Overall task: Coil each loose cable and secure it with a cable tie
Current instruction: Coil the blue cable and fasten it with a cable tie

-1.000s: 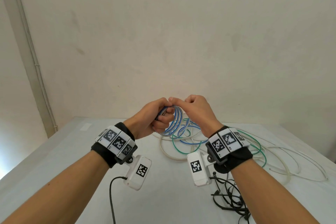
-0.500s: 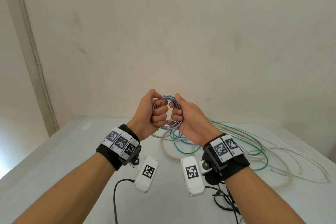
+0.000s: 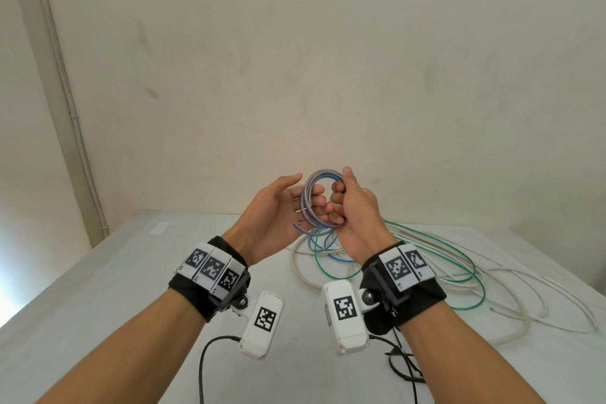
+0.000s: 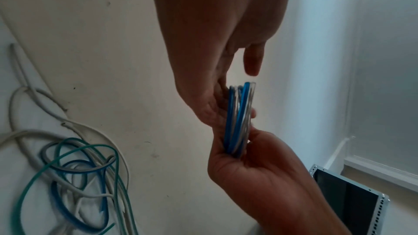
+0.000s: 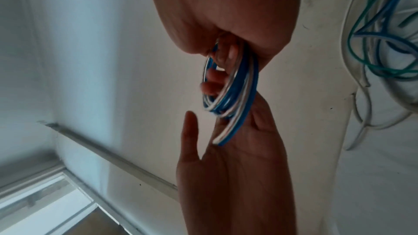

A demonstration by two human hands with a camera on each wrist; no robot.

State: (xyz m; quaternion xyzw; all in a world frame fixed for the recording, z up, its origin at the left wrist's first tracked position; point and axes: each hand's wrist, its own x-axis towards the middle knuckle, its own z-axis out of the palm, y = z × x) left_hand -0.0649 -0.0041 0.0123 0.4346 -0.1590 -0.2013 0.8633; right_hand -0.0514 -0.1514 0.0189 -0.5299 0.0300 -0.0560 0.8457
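Blue-and-white coil (image 3: 314, 200) held up in both hands above the counter (image 3: 131, 305).

Right hand (image 3: 352, 207): fingers curled through and round the coil's right side, gripping the bunched turns; thumb up along the rim. Left hand (image 3: 272, 210): spread, palm turned toward the coil, fingers straight and reaching past its left side, thumb apart; the palm seems to touch the turns, no grip. One cut end of the coiled cable pokes out low on the left, across the left palm. Coil upright, well clear of the counter, in front of the wall. Beneath the hands on the counter: loose tangle of green cable (image 3: 459, 272), blue cable (image 4: 68, 203) and white cable (image 3: 524, 311), uncoiled. Thin black cords (image 3: 400, 367) lie near the right forearm.
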